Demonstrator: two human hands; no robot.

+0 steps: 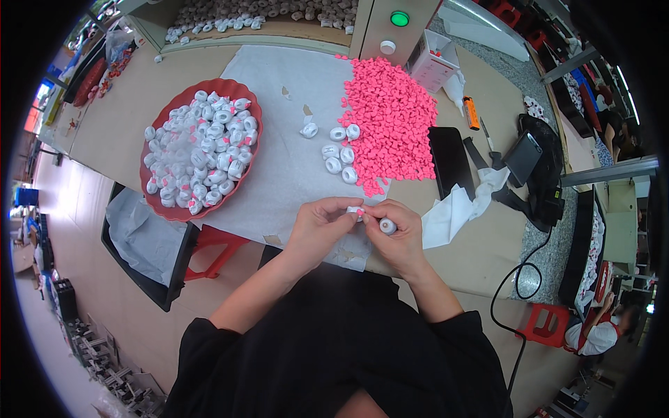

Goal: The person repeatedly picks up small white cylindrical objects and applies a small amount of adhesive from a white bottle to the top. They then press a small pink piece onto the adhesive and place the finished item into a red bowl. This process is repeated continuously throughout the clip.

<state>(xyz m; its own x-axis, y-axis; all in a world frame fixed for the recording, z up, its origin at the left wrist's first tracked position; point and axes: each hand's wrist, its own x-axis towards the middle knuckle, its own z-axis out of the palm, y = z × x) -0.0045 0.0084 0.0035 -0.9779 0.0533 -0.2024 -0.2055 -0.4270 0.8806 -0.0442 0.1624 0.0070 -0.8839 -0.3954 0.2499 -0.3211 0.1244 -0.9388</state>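
Between the thumb and fingers of my left hand (322,224) is a small white molded piece (354,210) with a bit of pink on it. My right hand (398,238) meets it there, fingertips at the pink bit. Tucked in that same hand is a white tube (387,226), its round end showing and the rest hidden by the fingers. Just beyond my hands lie several white ring-shaped pieces (333,165) on a white sheet (279,139). A big heap of small pink pieces (390,118) spreads at their right.
A red scalloped tray (256,139) at the left holds many white pieces, some with pink bits. At the right lie a dark phone-like slab (451,161), crumpled white tissue (456,216), an orange lighter (472,113) and a white box (433,61). Another person (601,334) sits far right.
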